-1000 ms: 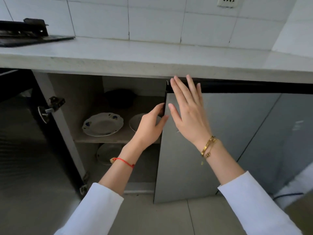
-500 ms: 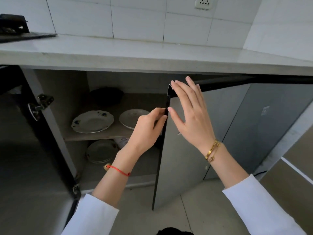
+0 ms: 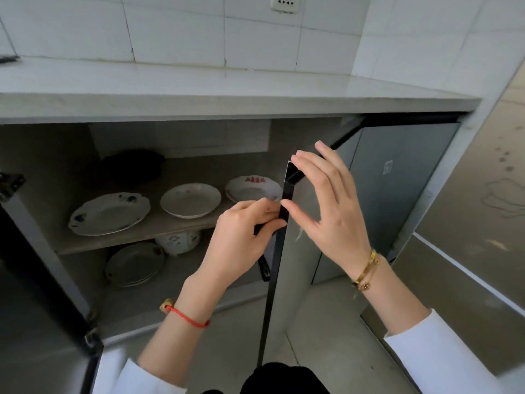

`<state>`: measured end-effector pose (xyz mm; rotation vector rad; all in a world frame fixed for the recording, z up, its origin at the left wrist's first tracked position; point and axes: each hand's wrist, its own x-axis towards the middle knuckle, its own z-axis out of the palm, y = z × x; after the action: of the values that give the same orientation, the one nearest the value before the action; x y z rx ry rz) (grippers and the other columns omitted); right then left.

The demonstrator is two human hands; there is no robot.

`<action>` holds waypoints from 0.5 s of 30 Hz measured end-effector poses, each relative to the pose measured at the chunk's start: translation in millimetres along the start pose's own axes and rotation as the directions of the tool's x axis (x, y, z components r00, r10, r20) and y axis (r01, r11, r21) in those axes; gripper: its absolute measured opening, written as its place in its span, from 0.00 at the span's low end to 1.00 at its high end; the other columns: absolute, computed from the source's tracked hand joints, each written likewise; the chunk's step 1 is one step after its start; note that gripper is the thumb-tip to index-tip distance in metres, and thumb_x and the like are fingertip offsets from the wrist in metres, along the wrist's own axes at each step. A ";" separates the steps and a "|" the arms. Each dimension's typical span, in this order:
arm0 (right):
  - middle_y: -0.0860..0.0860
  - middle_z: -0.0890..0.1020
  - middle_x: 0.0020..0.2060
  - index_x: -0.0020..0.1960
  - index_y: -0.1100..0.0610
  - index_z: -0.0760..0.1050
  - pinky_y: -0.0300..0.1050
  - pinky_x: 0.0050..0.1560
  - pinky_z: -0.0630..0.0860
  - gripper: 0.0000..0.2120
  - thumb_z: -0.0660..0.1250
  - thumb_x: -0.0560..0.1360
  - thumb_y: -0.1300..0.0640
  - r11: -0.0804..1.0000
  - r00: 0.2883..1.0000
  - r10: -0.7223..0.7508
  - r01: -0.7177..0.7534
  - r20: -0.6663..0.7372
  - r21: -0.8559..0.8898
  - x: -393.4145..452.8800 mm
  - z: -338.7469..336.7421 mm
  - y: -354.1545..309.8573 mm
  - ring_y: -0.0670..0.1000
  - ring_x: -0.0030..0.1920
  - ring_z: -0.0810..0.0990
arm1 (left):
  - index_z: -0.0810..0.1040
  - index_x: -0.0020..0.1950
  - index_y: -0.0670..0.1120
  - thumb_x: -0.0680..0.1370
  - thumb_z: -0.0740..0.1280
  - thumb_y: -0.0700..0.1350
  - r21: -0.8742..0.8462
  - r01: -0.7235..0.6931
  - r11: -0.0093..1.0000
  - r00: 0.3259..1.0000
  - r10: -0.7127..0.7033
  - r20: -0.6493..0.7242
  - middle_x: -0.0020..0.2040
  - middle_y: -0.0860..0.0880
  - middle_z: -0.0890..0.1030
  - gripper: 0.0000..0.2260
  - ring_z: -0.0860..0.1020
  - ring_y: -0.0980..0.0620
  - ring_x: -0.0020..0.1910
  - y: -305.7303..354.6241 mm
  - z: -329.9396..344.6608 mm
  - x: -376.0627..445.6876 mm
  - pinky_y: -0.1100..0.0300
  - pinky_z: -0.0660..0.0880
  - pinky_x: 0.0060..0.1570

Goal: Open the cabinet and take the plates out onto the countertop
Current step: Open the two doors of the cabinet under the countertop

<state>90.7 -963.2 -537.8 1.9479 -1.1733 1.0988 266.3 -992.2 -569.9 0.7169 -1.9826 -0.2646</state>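
Observation:
The grey cabinet door (image 3: pixel 301 265) stands swung out towards me, edge-on. My left hand (image 3: pixel 241 237) grips its black front edge from the inside. My right hand (image 3: pixel 326 206) lies on the door's outer face with fingers over the top corner and thumb on the edge. On the upper shelf (image 3: pixel 136 237) sit three white plates: a scalloped one with blue flowers (image 3: pixel 109 213), a plain deep one (image 3: pixel 190 199) and one with red print (image 3: pixel 251 187), partly behind my hand. Below lie a stack of plates (image 3: pixel 135 263) and a flowered bowl (image 3: pixel 179 241).
The pale stone countertop (image 3: pixel 227 86) runs above the cabinet, against a white tiled wall with a socket (image 3: pixel 284 2). A dark pot (image 3: pixel 133 166) sits at the shelf's back. The left door (image 3: pixel 34 294) hangs wide open. A black pan handle (image 3: pixel 264 270) pokes out low.
The right door has swung further out, from nearly shut to edge-on, with both hands on it. More of the shelf shows, including the third plate.

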 end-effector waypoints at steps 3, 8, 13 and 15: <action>0.56 0.74 0.67 0.70 0.59 0.66 0.60 0.71 0.67 0.25 0.68 0.78 0.50 1.000 0.999 -0.011 0.010 -0.035 -0.022 -12.5 -23.6 7.8 0.56 0.74 0.65 | 0.83 0.53 0.48 0.74 0.72 0.46 -0.027 -0.067 0.997 0.995 0.065 -0.072 0.47 0.62 0.81 0.08 0.80 0.56 0.53 14.6 21.4 -7.8 0.57 0.79 0.53; 0.54 0.73 0.67 0.70 0.58 0.66 0.60 0.70 0.68 0.27 0.71 0.76 0.52 0.998 0.998 -0.021 0.017 -0.059 -0.057 -34.1 -58.8 24.8 0.56 0.73 0.66 | 0.84 0.51 0.41 0.73 0.73 0.46 -0.138 -0.226 0.964 0.960 0.197 -0.199 0.47 0.56 0.83 0.11 0.77 0.63 0.52 37.2 56.6 -14.2 0.62 0.74 0.58; 0.54 0.74 0.67 0.69 0.60 0.67 0.60 0.69 0.69 0.26 0.71 0.74 0.54 0.995 0.997 0.021 -0.028 -0.070 -0.091 -55.6 -92.2 40.8 0.56 0.73 0.67 | 0.85 0.53 0.45 0.72 0.74 0.52 -0.201 -0.242 0.949 0.967 0.220 -0.126 0.54 0.53 0.84 0.14 0.81 0.57 0.53 56.6 81.9 -8.2 0.54 0.75 0.57; 0.54 0.74 0.67 0.69 0.61 0.68 0.60 0.69 0.70 0.26 0.71 0.75 0.55 0.989 0.997 0.031 -0.041 -0.068 -0.143 -63.9 -106.1 45.4 0.57 0.73 0.67 | 0.84 0.56 0.46 0.73 0.73 0.54 -0.169 -0.280 0.945 0.957 0.262 -0.123 0.56 0.56 0.82 0.16 0.78 0.58 0.57 67.0 91.4 -4.0 0.55 0.73 0.59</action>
<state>-3.3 -870.7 -540.3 1.7741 -1.2223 1.0571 164.2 -946.2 -587.6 0.3262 -1.9057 -0.2378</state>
